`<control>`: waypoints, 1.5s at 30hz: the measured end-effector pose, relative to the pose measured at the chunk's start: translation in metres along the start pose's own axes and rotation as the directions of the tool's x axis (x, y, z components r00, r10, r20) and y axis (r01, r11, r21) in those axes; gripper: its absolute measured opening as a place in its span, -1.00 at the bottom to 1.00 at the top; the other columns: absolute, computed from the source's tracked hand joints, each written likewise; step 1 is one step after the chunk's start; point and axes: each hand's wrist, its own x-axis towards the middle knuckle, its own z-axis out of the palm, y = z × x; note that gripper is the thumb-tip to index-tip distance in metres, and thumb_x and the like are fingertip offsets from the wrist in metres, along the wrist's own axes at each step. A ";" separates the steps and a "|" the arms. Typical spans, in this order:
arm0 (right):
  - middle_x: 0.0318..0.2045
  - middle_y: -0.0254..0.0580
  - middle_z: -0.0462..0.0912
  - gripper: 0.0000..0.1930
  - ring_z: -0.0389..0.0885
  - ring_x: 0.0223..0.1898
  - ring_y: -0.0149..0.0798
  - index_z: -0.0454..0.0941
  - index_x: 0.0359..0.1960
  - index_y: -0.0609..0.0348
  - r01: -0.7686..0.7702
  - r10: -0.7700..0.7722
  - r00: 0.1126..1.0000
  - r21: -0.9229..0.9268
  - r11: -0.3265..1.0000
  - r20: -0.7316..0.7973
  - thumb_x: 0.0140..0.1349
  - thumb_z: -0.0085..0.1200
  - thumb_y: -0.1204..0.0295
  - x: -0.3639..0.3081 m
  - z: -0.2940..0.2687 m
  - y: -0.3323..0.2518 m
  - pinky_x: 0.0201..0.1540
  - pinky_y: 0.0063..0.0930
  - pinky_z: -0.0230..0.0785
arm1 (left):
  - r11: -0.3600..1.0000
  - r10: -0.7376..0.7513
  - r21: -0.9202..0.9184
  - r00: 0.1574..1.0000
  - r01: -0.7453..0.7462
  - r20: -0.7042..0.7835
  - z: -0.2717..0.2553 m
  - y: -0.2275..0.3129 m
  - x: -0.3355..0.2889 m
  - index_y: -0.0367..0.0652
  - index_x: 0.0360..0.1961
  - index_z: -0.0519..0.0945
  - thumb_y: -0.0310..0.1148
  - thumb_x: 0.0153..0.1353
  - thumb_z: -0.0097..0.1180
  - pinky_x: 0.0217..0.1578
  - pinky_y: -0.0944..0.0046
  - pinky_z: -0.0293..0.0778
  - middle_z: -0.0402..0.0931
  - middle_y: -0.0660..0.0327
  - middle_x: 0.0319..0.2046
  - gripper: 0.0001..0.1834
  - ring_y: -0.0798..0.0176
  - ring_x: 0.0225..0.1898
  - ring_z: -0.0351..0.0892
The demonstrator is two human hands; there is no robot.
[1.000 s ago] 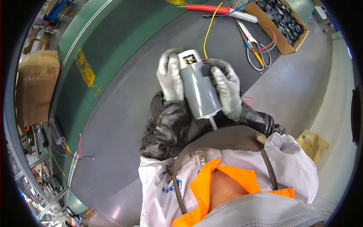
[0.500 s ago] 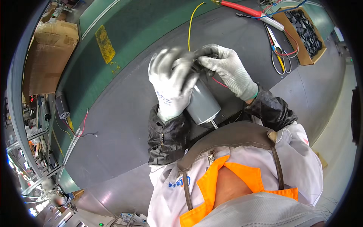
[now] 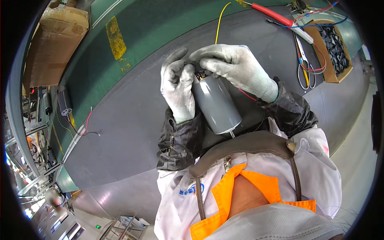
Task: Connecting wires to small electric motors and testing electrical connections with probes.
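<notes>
A grey cylindrical motor point(image 3: 218, 105) lies tilted on the dark work surface in front of me, its shaft pointing toward my body. Copper-coloured parts show at its far end. My left hand point(image 3: 178, 86), in a white glove with grey fingertips, is beside that end, with thumb and bent fingers pinched. From the other side my right hand point(image 3: 240, 70), gloved alike, reaches over the same end with its fingers pressed together. Something thin and dark runs between the fingertips of both hands, too small to name. A red wire point(image 3: 247, 94) comes out below my right hand.
A yellow wire point(image 3: 220, 24) stretches away beyond my hands. At the far right are a red-and-white soldering iron point(image 3: 276, 17), scissors point(image 3: 303, 64) and a cardboard box point(image 3: 330, 76) of small black pieces. Another motor point(image 3: 64, 102) with loose wires lies left on the green belt point(image 3: 86, 76).
My left hand was blurred over the motor's end; now it has drawn to the left side, uncovering the copper parts. The right hand still pinches there. The view has shifted slightly.
</notes>
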 end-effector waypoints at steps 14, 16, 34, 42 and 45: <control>-0.43 -0.49 0.60 -0.78 0.48 -0.48 -0.69 0.71 -0.01 0.19 -0.401 0.394 0.916 0.215 0.891 0.076 0.37 0.15 0.47 0.003 -0.024 0.010 -0.48 -0.76 0.35 | 0.948 -0.282 -0.153 0.959 0.278 -0.007 0.011 -0.010 -0.016 -0.32 0.15 0.48 0.01 0.59 -0.21 0.22 0.13 0.43 0.52 -0.03 0.14 -0.45 0.11 0.18 0.51; -0.41 -0.46 0.63 -0.79 0.47 -0.48 -0.69 0.71 -0.02 0.19 -0.415 0.410 0.909 0.207 0.886 0.068 0.37 0.15 0.48 0.002 -0.021 0.010 -0.47 -0.75 0.37 | 0.950 -0.287 -0.109 0.956 0.292 0.065 0.008 -0.011 -0.018 -0.33 0.12 0.50 0.00 0.59 -0.21 0.20 0.13 0.44 0.53 -0.04 0.12 -0.46 0.11 0.13 0.54; -0.56 -0.48 0.47 -0.35 0.43 -0.54 -0.58 0.33 0.45 0.13 -0.509 0.498 0.742 -0.106 0.854 0.449 0.39 0.20 0.19 0.037 -0.055 0.029 -0.51 -0.65 0.30 | 0.990 -0.134 -0.021 0.976 0.140 0.172 0.008 -0.038 -0.015 -0.27 0.10 0.52 -0.16 0.51 -0.01 0.31 0.04 0.28 0.35 -0.04 0.26 -0.62 0.07 0.28 0.37; -0.63 -0.33 0.57 -0.70 0.44 -0.70 -0.52 0.63 -0.14 0.26 -0.475 0.543 0.561 -0.294 0.829 0.625 0.41 0.11 0.23 0.066 -0.061 0.028 -0.69 -0.58 0.24 | 0.947 -0.320 0.023 0.945 0.319 0.067 0.035 0.000 -0.017 -0.38 0.19 0.41 0.13 0.54 -0.19 0.32 -0.01 0.32 0.31 -0.10 0.31 -0.33 0.02 0.28 0.38; -0.66 -0.28 0.57 -0.74 0.45 -0.73 -0.50 0.64 -0.10 0.24 -0.476 0.601 0.556 -0.372 0.797 0.575 0.36 0.12 0.29 0.064 -0.059 0.018 -0.72 -0.58 0.27 | 0.913 -0.406 -0.025 0.913 0.407 0.039 0.028 -0.002 -0.012 -0.39 0.17 0.41 0.10 0.50 -0.07 0.30 0.00 0.33 0.34 -0.09 0.28 -0.35 0.04 0.26 0.40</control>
